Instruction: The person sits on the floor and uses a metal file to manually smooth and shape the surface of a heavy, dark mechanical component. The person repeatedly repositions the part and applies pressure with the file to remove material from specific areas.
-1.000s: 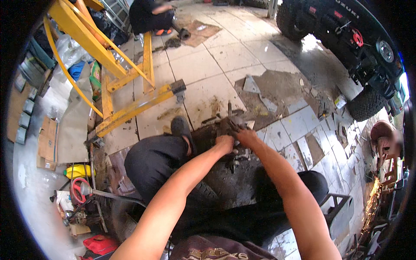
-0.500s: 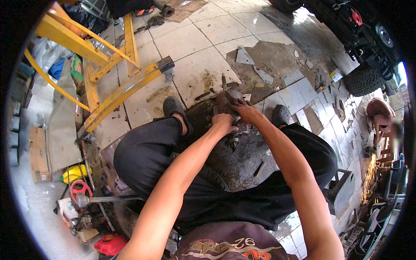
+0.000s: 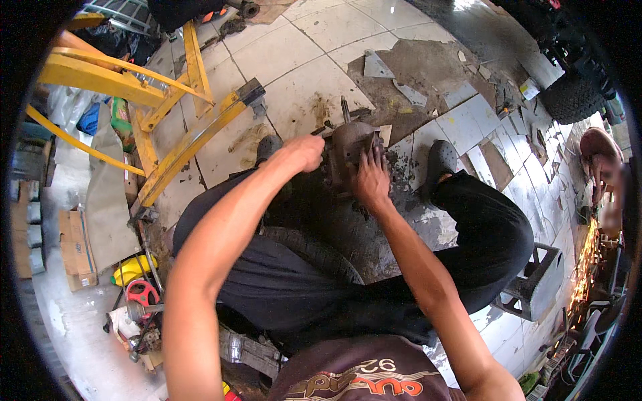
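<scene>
A dark, greasy cast-metal housing (image 3: 346, 142) stands on the floor between my feet. Behind it a thin metal shaft (image 3: 345, 107) points upward. My right hand (image 3: 372, 175) lies against the housing's near right side, its fingers stretched along the metal. Just left of the housing, my left hand (image 3: 305, 154) is closed in a fist; what it holds, if anything, is hidden. A dark bar (image 3: 324, 127) lies by that fist on the floor.
A yellow steel frame (image 3: 190, 144) stands on the left. Broken tiles (image 3: 461, 137) lie to the right, before a large black tyre (image 3: 572, 100). A grey metal block (image 3: 535, 284) sits by my right knee. Sparks (image 3: 587, 267) fly near another person (image 3: 600, 157).
My left hand has moved left and away from the housing's near side, still closed. My right hand has slid nearer along the housing, which appears turned. My right knee has shifted outward.
</scene>
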A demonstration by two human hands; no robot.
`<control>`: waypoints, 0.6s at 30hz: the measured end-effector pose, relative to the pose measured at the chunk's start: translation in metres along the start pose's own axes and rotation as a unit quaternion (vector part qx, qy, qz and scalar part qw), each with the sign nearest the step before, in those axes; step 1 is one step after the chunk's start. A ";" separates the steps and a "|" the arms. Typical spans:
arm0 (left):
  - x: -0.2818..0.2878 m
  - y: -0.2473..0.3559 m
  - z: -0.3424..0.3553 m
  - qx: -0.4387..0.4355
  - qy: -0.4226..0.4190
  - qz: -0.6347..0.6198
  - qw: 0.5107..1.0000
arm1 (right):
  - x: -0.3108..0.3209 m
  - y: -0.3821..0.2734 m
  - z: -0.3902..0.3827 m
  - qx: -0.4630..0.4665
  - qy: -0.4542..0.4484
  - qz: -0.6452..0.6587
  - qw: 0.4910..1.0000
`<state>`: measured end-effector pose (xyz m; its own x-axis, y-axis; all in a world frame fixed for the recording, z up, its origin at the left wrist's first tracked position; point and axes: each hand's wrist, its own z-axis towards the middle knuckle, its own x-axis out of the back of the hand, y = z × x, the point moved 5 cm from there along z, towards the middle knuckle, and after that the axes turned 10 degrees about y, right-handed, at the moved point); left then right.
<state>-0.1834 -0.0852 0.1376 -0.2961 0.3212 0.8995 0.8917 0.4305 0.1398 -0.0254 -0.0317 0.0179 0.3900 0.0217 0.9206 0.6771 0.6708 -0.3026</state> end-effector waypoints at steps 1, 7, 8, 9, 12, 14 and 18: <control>0.009 0.006 0.000 -0.083 0.025 0.054 0.995 | -0.019 0.007 -0.013 0.057 0.060 -0.057 0.995; 0.045 0.027 -0.056 -0.164 0.043 0.073 0.983 | 0.004 -0.001 -0.034 -0.006 0.071 0.037 0.997; 0.045 0.032 -0.060 -0.189 0.048 0.090 0.977 | 0.008 0.004 -0.034 -0.034 0.087 0.033 0.995; 0.044 0.036 -0.063 -0.214 0.053 0.107 0.970 | 0.008 0.003 -0.040 -0.021 0.077 0.008 0.997; 0.045 0.034 -0.066 -0.235 0.054 0.135 0.961 | 0.019 -0.016 -0.046 -0.017 0.055 -0.008 0.998; 0.044 0.026 -0.059 -0.235 0.056 0.140 0.960 | 0.025 -0.009 -0.033 -0.068 0.015 0.032 0.997; 0.039 0.000 -0.031 -0.177 0.008 0.106 0.978 | 0.004 0.016 -0.040 -0.058 0.005 0.032 0.998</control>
<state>-0.1843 -0.0989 0.1851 -0.0888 0.3572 0.9298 0.9960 0.0359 0.0813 0.0121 -0.0506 0.0066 0.4398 0.0534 0.8965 0.7189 0.5773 -0.3871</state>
